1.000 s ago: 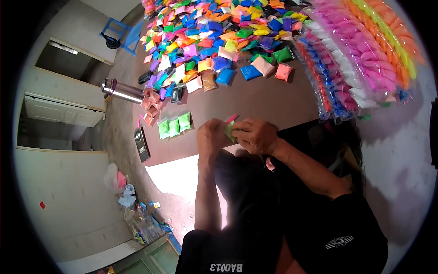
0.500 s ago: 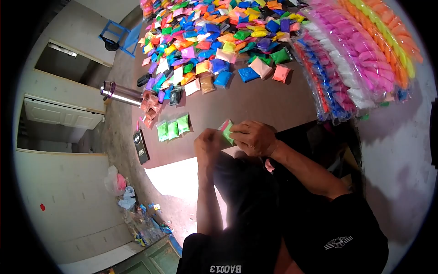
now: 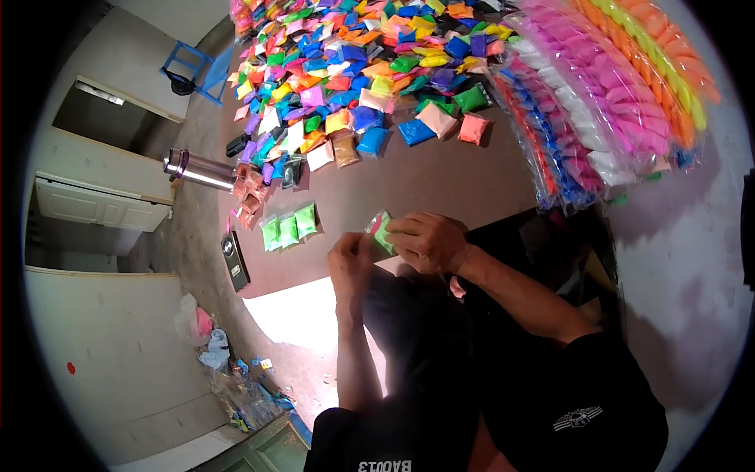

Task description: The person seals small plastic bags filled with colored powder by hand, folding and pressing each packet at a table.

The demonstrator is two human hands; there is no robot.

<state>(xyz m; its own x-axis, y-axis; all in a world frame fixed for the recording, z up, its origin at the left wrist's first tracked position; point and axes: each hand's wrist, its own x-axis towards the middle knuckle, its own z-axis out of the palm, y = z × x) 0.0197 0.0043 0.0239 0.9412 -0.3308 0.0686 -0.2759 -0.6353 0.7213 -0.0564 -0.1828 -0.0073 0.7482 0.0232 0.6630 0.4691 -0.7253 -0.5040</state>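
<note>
The plainest writing from where I stand is below the right grip [image 3: 429, 242]: "BA0013", upside down to me, in white on the worker's dark clothing [image 3: 384, 466], while a white winged emblem [image 3: 578, 418] sits on the sleeve farther down to the right. The right grip is closed on a small green packet [image 3: 384, 234], which pokes out from its left side, just above the lap and before the near edge of the table [image 3: 440, 177]. The packet's long axis runs steeply up the view, leaning a little left, its clear end away from the body, with a pinkish-red strip [image 3: 375, 224] along its upper left side. The left grip [image 3: 348, 261] is curled just beside it; blur hides whether those fingers pinch it. Left of both grips, three green packets [image 3: 289, 228] in clear wrap lie side by side, then a dark slab [image 3: 234, 261] with a silvery disc, its pale label too small to read. Farther left and beyond are reddish-brown packets [image 3: 249, 189] and a steel flask [image 3: 200, 171] on its side. Straight beyond the grips spreads a heap of many-coloured packets [image 3: 330, 79]; beyond to the right, long clear bags [image 3: 602, 94] hold rows of red, blue, white, pink, orange and yellow pieces.
</note>
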